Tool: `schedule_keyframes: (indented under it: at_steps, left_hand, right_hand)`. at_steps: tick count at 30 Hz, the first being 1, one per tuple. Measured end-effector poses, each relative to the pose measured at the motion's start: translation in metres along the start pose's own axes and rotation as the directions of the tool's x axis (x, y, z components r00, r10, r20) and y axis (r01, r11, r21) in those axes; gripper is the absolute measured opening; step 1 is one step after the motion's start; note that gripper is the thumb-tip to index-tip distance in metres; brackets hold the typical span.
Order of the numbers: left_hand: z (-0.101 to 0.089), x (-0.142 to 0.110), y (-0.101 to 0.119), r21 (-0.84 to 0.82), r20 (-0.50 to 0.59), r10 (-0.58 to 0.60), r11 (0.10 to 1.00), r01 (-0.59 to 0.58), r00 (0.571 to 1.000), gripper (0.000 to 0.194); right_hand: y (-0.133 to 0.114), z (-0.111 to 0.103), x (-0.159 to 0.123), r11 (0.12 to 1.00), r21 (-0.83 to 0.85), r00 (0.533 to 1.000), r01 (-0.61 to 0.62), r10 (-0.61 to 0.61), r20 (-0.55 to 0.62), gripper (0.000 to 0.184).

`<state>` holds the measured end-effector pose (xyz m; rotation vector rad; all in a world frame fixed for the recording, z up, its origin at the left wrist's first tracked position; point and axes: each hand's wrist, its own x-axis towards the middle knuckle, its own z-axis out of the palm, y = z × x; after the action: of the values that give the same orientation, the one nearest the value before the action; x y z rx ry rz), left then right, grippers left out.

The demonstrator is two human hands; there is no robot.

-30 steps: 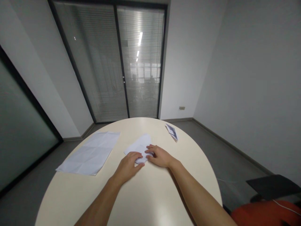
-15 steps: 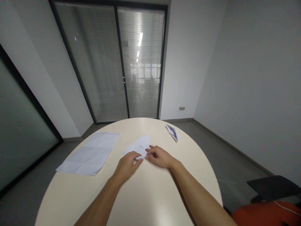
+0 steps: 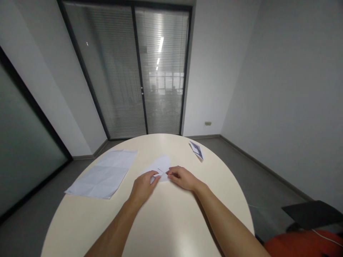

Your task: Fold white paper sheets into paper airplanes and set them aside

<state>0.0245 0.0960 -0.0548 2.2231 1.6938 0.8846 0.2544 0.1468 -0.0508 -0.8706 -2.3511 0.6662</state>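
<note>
A small folded sheet of white paper (image 3: 162, 162) lies on the round table in front of me, with a dark line or slit near its middle. My left hand (image 3: 145, 184) pinches the paper's near left part between thumb and fingers. At its near right side, my right hand (image 3: 182, 177) is closed, thumb and index finger pinching the paper's edge. Both hands are a short way apart, and the fingers partly cover the near part of the paper.
A large creased white sheet (image 3: 107, 173) lies on the left of the table (image 3: 166, 221). Toward the back right sits a folded piece of printed paper (image 3: 197, 150). A red chair (image 3: 300, 244) stands at the lower right, beside a black panel (image 3: 313, 214). Glass doors with blinds are behind.
The near edge of the paper has been lifted, and the hands have shifted slightly up and away from me with it. The other papers stay where they were.
</note>
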Motion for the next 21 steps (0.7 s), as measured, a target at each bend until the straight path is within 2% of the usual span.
schedule_keyframes:
  at_steps: [6,10,21]
  left_hand:
    - [0.004,0.0,-0.004,0.013,-0.021,-0.015,1.0,0.015,1.0,0.024]
    - [0.006,0.001,-0.006,0.02,-0.023,-0.019,1.0,0.02,1.0,0.024]
    - [0.011,0.001,-0.014,0.094,-0.061,0.006,0.996,0.0,0.998,0.024]
  right_hand:
    - [0.002,0.001,0.001,1.0,0.008,1.0,0.006,-0.006,-0.004,0.016]
    - [0.003,0.001,0.001,0.999,-0.004,0.999,-0.033,0.033,-0.002,0.015]
    - [0.009,0.006,-0.002,0.996,0.019,0.995,-0.085,0.086,-0.041,0.036]
